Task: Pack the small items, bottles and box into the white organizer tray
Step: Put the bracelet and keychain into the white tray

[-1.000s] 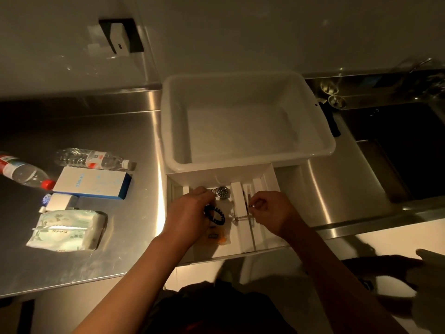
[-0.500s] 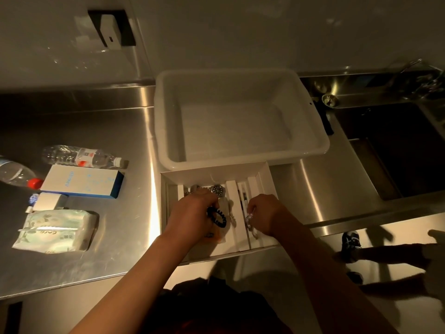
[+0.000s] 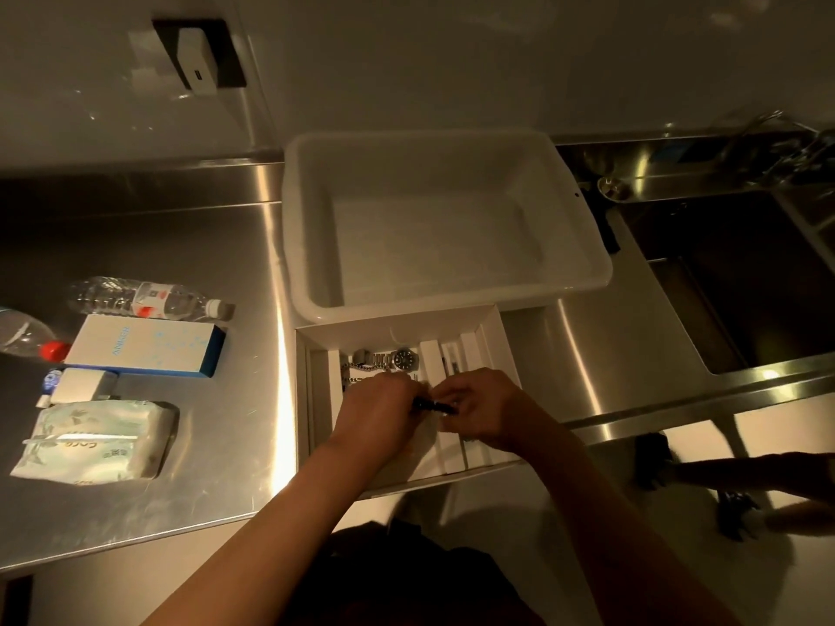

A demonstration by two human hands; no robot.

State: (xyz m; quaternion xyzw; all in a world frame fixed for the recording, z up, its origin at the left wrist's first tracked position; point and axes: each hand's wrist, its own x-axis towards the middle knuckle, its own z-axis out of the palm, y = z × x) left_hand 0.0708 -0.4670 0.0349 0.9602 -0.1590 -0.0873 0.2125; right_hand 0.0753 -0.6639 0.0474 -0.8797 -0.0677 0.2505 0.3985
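Tray [image 3: 492, 329]: set at the counter edge, within reach. Watch [image 3: 392, 359]: laid in its far compartment. Bracelet [image 3: 431, 405]: dark, pinched between left hand [image 3: 379, 411] and right hand [image 3: 485, 408], fingers curled on it, judged for placing. Bottles [image 3: 149, 300] and box [image 3: 144, 345]: left on the counter, unpacked.

white tub [image 3: 583, 282] walls tray's far side, counter [image 3: 217, 264] (left) open
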